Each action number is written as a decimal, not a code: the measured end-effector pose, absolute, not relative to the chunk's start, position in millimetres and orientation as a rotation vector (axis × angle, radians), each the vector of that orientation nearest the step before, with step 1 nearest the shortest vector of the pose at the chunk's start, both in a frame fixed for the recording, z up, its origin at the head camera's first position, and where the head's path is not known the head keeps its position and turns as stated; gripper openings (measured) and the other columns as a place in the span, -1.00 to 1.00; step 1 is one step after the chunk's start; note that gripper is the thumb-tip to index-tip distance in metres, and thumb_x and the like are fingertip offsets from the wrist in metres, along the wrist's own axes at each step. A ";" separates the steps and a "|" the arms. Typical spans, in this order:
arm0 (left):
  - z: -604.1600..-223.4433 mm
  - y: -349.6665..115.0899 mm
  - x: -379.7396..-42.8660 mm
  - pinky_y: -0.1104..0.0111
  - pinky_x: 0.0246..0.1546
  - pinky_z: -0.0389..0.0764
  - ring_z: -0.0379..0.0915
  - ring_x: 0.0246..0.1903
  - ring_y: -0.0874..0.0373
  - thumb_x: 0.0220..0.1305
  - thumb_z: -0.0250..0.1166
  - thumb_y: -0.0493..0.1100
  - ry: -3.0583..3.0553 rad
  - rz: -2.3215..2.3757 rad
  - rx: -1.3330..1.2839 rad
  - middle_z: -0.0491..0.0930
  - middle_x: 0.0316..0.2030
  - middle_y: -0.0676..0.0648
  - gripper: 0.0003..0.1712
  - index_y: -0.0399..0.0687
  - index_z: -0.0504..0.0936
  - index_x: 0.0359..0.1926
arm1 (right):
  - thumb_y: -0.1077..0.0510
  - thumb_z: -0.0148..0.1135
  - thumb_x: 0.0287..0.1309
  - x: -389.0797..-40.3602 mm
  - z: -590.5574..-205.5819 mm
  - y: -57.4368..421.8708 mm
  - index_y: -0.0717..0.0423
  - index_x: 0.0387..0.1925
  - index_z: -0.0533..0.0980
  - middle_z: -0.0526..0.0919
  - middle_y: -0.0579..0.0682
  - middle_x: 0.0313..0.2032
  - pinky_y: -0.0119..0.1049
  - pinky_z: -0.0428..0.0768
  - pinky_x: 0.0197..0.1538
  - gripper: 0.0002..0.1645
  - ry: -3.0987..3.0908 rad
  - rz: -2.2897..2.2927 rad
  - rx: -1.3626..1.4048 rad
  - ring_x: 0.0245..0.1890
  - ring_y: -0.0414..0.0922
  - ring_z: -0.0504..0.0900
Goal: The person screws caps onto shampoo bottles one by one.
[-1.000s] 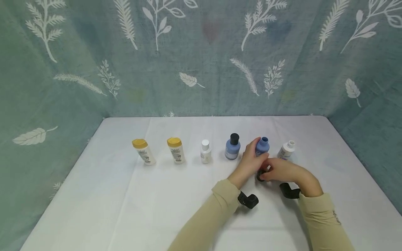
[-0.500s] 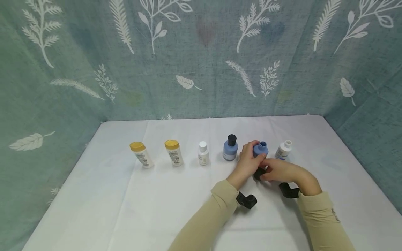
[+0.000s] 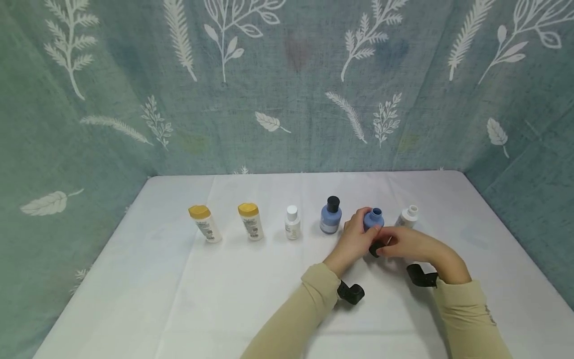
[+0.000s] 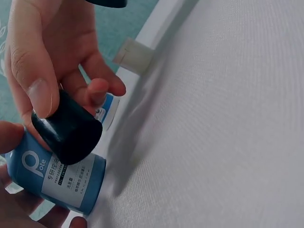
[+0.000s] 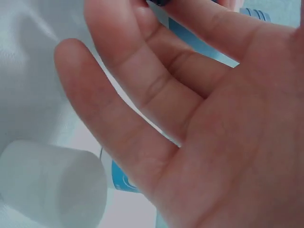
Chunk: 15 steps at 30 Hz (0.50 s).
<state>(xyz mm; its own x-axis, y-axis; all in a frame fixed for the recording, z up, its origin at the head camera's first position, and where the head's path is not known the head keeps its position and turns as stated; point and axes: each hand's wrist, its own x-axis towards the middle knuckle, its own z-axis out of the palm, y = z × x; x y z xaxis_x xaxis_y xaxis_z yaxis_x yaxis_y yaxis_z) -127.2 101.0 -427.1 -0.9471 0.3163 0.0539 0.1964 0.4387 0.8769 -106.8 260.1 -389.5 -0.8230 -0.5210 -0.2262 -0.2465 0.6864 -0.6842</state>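
Note:
My left hand [image 3: 354,239] grips an uncapped blue bottle [image 3: 373,219] by its side, the bare threaded neck pointing up. In the left wrist view this bottle [image 4: 31,178] shows a white label with dark print. Just in front of it, my right hand [image 3: 410,244] pinches a black cap [image 4: 69,128] between thumb and fingers. The cap overlaps the bottle's body in that view. The right wrist view shows the palm and spread lower fingers [image 5: 109,104], with a white cap [image 5: 52,183] on the table beyond them. Behind my right hand stands an uncapped white bottle [image 3: 407,217].
Left of my hands, in a row, stand a blue bottle with a black cap [image 3: 331,219], a small white bottle with a white cap [image 3: 292,224], and two white bottles with yellow caps [image 3: 251,222]. Patterned green cloth [image 3: 287,124] hangs behind the white table [image 3: 233,289].
The blue bottle in my left hand has come slightly lower and nearer. The black cap has turned a little and shifted slightly toward the bottle. The head view has shifted a bit.

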 end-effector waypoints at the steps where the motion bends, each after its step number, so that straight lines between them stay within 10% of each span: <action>1: -427.5 101.0 -126.7 0.28 0.03 0.28 0.20 0.04 0.12 0.25 0.09 0.00 2.561 1.537 0.462 0.36 0.08 0.07 -0.49 0.11 0.25 0.20 | 0.06 0.20 0.03 -106.6 -389.3 260.3 0.07 -0.19 0.49 0.54 -0.12 -0.43 -0.34 0.44 -0.42 -0.72 2.488 -0.937 -0.588 -0.45 -0.15 0.47; 15: -431.3 106.7 -126.4 0.26 0.03 0.27 0.21 0.03 0.12 0.22 0.12 0.00 2.569 1.598 0.418 0.37 0.06 0.08 -0.50 0.14 0.29 0.18 | 0.04 0.25 -0.02 -109.3 -382.8 270.0 0.14 -0.21 0.43 0.33 -0.04 -0.56 -0.29 0.28 -0.51 -0.63 2.657 -0.915 -0.339 -0.55 -0.13 0.31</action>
<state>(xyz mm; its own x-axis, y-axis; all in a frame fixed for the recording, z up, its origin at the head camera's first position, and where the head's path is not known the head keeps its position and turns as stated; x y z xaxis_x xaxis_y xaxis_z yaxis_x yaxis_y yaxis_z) -126.4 106.7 -431.3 -0.9589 0.2752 0.0694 0.1840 0.4162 0.8905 -109.3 270.0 -382.8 -0.9239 -0.3188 -0.2118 -0.1207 0.7678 -0.6292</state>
